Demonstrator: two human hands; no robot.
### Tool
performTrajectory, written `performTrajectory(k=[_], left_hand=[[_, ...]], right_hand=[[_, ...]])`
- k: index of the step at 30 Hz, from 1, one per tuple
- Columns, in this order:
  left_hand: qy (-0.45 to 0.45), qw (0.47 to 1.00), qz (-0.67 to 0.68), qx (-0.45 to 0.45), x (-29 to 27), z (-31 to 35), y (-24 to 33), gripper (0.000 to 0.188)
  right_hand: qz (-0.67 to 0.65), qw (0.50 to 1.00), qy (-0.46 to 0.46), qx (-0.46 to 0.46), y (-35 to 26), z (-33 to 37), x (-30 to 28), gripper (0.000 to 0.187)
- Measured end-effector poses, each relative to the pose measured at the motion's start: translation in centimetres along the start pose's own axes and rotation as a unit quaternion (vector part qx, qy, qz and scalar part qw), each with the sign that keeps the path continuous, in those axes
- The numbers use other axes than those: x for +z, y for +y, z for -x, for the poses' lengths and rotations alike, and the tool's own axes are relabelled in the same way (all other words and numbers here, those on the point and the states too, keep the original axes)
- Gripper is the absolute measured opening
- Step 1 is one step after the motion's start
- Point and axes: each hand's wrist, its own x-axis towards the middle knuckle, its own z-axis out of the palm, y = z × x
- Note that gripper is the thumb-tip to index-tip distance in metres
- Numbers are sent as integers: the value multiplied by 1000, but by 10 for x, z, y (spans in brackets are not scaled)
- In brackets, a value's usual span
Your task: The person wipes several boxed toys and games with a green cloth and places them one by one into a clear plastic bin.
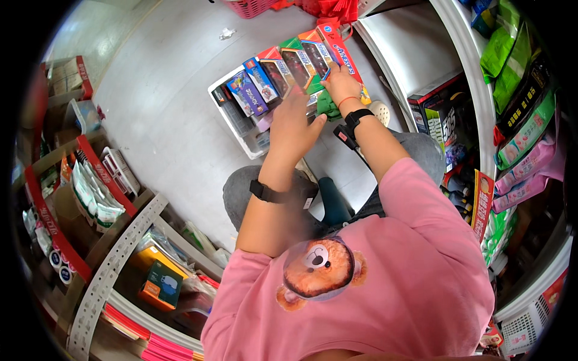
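A white tray [251, 152] on the floor in front of me holds a row of boxed toys, among them a purple box [248, 94] and a blue box [261, 82]. Over the tray's near side is my left hand [293, 123], thumb apart from the fingers and fingertips blurred; nothing shows in it. My right hand [342, 86] is at the red toy box [341, 51] on the right end, fingers against its front. A crumpled green cloth [327, 107] bunches under that hand's palm and seems gripped there; the palm itself is hidden.
White shelving with a black box [445, 120] and bagged goods [530, 135] stands close on my right. Low shelves with packets [96, 192] and a green-and-orange box [162, 284] are at left. A pink basket [250, 7] and crumpled white scrap [227, 33] lie ahead.
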Motion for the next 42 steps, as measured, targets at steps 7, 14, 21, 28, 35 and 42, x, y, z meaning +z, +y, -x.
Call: performTrajectory(k=[7,14,21,28,35,42], left_hand=[[-4,1000,1,4,2,-1,-1,52],[-16,999,27,-14,-3,-3,8,51],[-7,1000,8,-9,5,0,9,51],[21,998,9,51,24,-3,24,60],[135,986,44,91,28,-1,58,93],[-86,961,258,53,-23,40,51,70]], right_hand=[[-24,999,-16,25,1,2,5,69],[3,999,-16,34,-10,-1,2,74],[-64,996,-11,68,-15,0,2,61],[-209,945,245,-47,2,40,-105,47],[-382,843,372,-64,84,129,-177,38],[-560,794,230,-59,125,189,-195,36]])
